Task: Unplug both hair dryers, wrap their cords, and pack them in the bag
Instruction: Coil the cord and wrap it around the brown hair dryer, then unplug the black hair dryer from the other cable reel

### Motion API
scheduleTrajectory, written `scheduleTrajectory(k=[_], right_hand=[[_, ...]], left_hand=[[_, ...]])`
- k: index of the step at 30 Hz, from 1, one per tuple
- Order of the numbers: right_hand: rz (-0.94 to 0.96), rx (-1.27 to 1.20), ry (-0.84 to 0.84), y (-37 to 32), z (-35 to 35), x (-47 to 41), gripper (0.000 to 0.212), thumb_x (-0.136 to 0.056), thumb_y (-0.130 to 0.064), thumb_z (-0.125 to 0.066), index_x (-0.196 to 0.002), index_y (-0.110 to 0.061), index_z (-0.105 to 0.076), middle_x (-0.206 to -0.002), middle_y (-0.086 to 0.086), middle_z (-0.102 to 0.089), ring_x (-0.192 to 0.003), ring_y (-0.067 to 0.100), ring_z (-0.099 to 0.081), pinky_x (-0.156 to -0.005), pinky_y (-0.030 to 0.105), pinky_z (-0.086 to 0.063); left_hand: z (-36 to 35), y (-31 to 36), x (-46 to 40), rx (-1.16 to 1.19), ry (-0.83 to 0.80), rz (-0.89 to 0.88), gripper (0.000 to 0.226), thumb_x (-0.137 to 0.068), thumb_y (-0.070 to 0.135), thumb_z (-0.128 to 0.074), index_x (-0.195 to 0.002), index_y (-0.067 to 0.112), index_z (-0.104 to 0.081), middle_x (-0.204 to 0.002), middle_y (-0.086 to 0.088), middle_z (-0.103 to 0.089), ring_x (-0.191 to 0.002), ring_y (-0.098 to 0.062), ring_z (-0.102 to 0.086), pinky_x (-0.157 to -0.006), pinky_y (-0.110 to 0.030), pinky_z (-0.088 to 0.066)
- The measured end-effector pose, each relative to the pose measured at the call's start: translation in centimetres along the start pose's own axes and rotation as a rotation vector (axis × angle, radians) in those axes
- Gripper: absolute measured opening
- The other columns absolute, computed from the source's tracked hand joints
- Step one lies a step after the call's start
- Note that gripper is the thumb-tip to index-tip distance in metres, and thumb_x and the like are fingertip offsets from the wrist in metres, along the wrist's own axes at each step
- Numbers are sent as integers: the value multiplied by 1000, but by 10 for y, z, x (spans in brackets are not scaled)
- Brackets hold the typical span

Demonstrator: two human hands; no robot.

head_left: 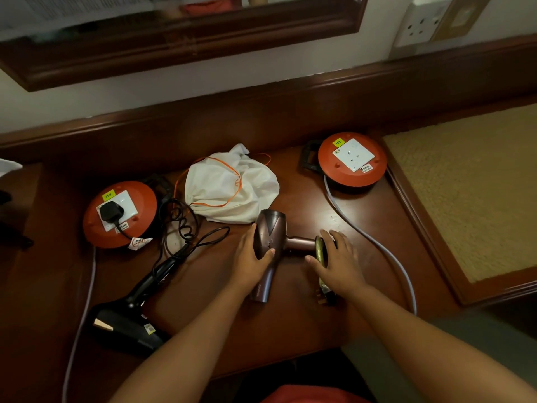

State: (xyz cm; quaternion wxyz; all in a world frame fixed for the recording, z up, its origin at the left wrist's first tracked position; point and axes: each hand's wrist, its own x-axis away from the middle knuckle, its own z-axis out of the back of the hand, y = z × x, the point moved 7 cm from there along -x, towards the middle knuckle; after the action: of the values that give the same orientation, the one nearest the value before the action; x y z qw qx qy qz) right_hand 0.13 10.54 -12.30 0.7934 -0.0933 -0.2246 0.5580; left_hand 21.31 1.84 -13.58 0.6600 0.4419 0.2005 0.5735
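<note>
A brown hair dryer (268, 237) lies on the wooden desk (305, 210). My left hand (251, 258) grips its barrel. My right hand (337, 261) holds its wrapped cord bundle (320, 250) at the end of the handle; its plug (323, 292) pokes out below my wrist. A black hair dryer (128, 321) lies at the front left, its black cord (186, 225) looping up to a plug (111, 212) seated in the left orange cord reel (119, 215). A white drawstring bag (231, 187) with an orange string lies crumpled behind the brown dryer.
A second orange cord reel (352, 158) with an empty socket sits at the back right, its grey cable (386, 251) curving past my right hand. A wall socket (421, 23) and a framed mirror (180, 39) are above. A tan carpeted surface (470, 184) lies right.
</note>
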Motion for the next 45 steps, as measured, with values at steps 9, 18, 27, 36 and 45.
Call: scheduleTrajectory(k=[9, 18, 27, 36, 45], right_hand=[[11, -81, 51, -20, 22, 19, 71, -88, -54, -52, -146, -20, -28, -151, 4, -30, -140, 20, -24, -113, 38, -24], [106, -191, 36, -47, 42, 30, 66, -90, -45, -55, -145, -15, -33, -151, 6, -31, -140, 21, -26, -115, 39, -27], [331, -245, -29, -115, 47, 24, 53, -90, -40, -57, -135, -15, -45, -135, 3, -48, -125, 20, -44, -102, 42, -42], [456, -177, -90, -210, 26, 6, 54, -93, -39, -54, -136, -10, -43, -137, 11, -47, -127, 24, -41, -103, 33, -34], [477, -197, -111, -325, -15, -36, 51, -92, -34, -56, -134, -7, -47, -131, 14, -52, -123, 28, -46, -101, 31, -34]], left_hand=[[22, 9, 19, -63, -12, 11, 59, -89, 24, -65, -144, 17, -42, -147, -5, -43, -136, -21, -38, -113, -40, -32], [62, 28, 48, -86, 104, 13, 47, -92, 19, -61, -137, 11, -51, -140, -8, -52, -131, -23, -44, -108, -33, -34], [109, 24, 82, 45, 268, 135, 41, -92, 21, -62, -132, 16, -56, -133, -6, -58, -125, -20, -52, -104, -34, -42], [180, -4, 87, 56, 354, 176, 41, -94, 24, -60, -133, 13, -55, -130, -8, -60, -122, -21, -54, -96, -27, -42], [263, -53, 40, 126, 364, 201, 40, -95, 22, -58, -134, 17, -55, -130, -6, -60, -119, -21, -55, -92, -27, -44]])
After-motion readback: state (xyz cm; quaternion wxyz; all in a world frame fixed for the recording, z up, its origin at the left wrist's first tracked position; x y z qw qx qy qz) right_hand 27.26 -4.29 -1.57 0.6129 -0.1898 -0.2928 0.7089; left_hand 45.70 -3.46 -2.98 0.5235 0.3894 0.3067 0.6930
